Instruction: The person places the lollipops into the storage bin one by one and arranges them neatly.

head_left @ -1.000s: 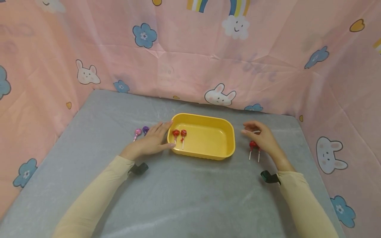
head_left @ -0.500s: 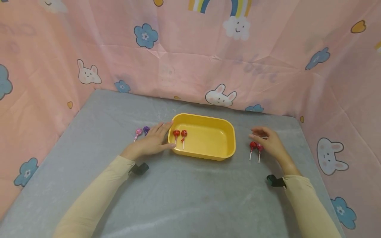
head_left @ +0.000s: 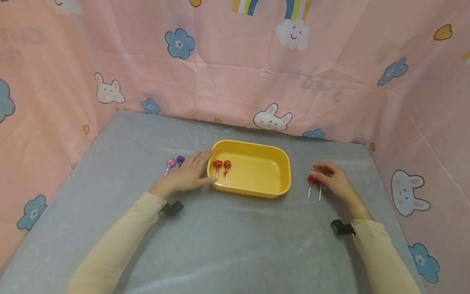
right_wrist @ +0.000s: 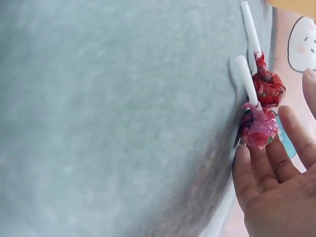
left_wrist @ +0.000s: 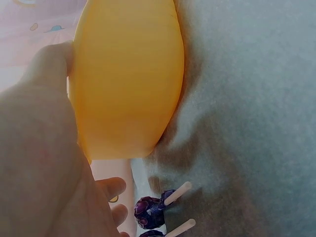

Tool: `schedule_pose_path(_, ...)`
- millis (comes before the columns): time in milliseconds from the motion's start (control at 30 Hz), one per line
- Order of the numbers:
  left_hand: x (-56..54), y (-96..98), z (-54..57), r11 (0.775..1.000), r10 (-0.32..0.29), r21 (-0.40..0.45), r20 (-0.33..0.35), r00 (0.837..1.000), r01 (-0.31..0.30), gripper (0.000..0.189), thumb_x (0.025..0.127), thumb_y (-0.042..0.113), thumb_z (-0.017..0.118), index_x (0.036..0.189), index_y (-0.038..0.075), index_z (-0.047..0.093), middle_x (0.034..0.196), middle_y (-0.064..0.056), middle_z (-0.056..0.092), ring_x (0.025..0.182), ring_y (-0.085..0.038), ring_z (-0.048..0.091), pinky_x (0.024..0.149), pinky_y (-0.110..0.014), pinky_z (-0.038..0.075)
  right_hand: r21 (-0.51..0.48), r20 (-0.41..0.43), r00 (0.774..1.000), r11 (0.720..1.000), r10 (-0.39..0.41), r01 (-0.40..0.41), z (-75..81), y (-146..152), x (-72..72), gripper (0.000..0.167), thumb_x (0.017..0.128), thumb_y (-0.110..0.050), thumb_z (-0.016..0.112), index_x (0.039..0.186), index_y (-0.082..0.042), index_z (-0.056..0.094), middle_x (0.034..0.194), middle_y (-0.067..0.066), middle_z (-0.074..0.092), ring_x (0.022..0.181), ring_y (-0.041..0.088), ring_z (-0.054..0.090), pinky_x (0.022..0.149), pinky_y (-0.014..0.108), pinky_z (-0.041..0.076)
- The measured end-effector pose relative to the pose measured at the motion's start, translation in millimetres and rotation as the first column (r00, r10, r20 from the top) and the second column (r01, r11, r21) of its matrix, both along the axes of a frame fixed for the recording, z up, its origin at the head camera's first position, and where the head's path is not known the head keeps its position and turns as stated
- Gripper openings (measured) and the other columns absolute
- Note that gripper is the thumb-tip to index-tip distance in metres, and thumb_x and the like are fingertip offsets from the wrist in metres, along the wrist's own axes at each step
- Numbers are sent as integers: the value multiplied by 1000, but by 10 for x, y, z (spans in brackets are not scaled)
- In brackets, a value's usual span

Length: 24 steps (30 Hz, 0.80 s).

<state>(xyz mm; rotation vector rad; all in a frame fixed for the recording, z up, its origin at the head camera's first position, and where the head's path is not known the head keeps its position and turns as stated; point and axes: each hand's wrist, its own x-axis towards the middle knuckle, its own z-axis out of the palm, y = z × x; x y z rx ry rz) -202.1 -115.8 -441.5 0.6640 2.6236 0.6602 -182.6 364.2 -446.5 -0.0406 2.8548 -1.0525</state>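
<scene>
My left hand [head_left: 183,174] rests on the left end of a yellow plastic tray [head_left: 253,192], its fingers straight and its thumb over the rim. Two red-wrapped lollipops lie inside, one being the right-hand lollipop [head_left: 227,164]. Off to the right, my right hand [head_left: 337,181] hovers with relaxed fingers over two more lollipops on the cloth. One is a red lollipop [right_wrist: 269,90]; beside it is a pink lollipop [right_wrist: 260,129]. In the right wrist view the fingertips are close behind the pink one, and I cannot tell whether they touch.
Left of the tray lie a pink lollipop [head_left: 170,163] and a purple lollipop [head_left: 180,160], partly hidden by my left hand. In the left wrist view two purple lollipops show, the upper purple lollipop [left_wrist: 149,212] more fully. Grey cloth [head_left: 235,245] covers the table; a printed pink curtain [head_left: 227,90] surrounds it.
My right hand has shifted right and toward me, then lowered over the two lollipops at right. My left hand and the tray hold their places.
</scene>
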Motion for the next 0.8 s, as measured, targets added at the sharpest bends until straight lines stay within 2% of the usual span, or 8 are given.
schedule_pose_path(267, 9, 5, 24, 1000, -3, -4, 10, 1000, 3, 94, 95, 62, 50, 160, 24, -7, 169, -9, 5, 157, -33, -2, 127, -55, 4, 1, 68, 997, 1000, -26, 26, -53, 38, 27, 55, 95, -49, 61, 130, -6, 59, 126, 16, 63, 90, -7, 53, 75, 14, 46)
schedule_pose_path(567, 12, 3, 39, 1000, -7, -7, 2, 1000, 7, 95, 95, 61, 51, 160, 24, -8, 169, -9, 5, 157, -34, -2, 127, -57, 4, -13, 82, 996, 1000, -24, 25, -81, 55, 46, 54, 94, -50, 63, 128, -7, 61, 125, 14, 63, 88, -9, 54, 76, 13, 46)
schedule_pose_path(700, 8, 3, 36, 1000, -5, -10, 4, 1000, 5, 94, 95, 61, 51, 160, 24, -7, 169, -8, 5, 157, -33, -1, 127, -56, 5, -26, 80, 997, 1000, -9, 11, -97, 62, 56, 52, 92, -47, 66, 125, -7, 63, 125, 14, 60, 89, -5, 55, 75, 14, 47)
schedule_pose_path(800, 8, 3, 33, 1000, -1, -9, 11, 1000, 1, 94, 95, 62, 50, 160, 25, -7, 169, -8, 5, 157, -32, -2, 127, -55, 4, -13, 81, 997, 1000, -1, 2, -103, 66, 60, 52, 91, -47, 68, 123, -7, 63, 127, 16, 55, 94, 6, 55, 73, 16, 47)
